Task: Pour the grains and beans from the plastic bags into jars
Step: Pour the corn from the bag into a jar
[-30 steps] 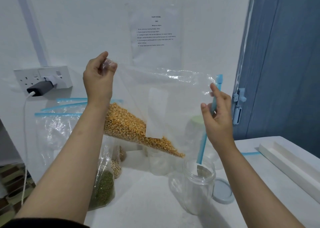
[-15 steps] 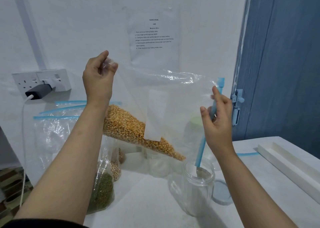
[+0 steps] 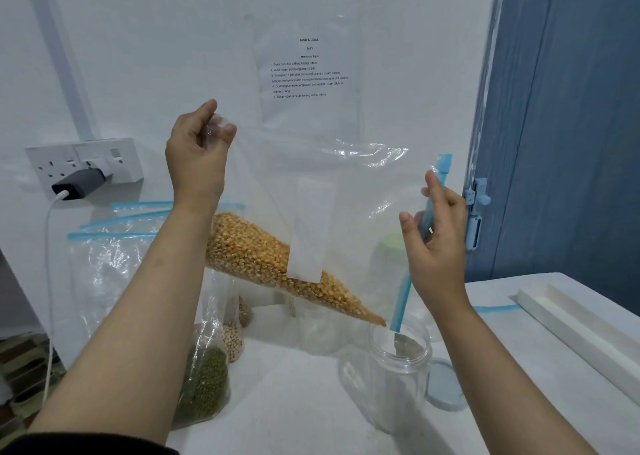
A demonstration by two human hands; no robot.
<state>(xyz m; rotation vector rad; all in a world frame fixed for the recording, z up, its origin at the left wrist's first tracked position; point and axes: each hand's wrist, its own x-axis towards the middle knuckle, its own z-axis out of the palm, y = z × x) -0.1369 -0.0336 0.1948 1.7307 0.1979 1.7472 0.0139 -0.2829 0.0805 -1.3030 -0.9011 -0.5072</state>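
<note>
While hands (image 3: 197, 149) hold, corn (image 3: 277, 264) slid lower.

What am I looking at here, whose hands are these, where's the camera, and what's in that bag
There is no robot here. The single view comes from a wide-angle camera worn on a person's head, looking forward and down at their own two bare hands. The left hand pinches a raised corner of a clear plastic bag. The right hand holds the bag's blue zip strip at its open end. Yellow corn kernels have slid down toward that end, which dips into an open clear jar standing on the white table. The jar looks empty so far. A pale lid lies beside the jar. To the left stand more bags, one with green beans. Behind are a wall socket and a printed sheet.
</note>
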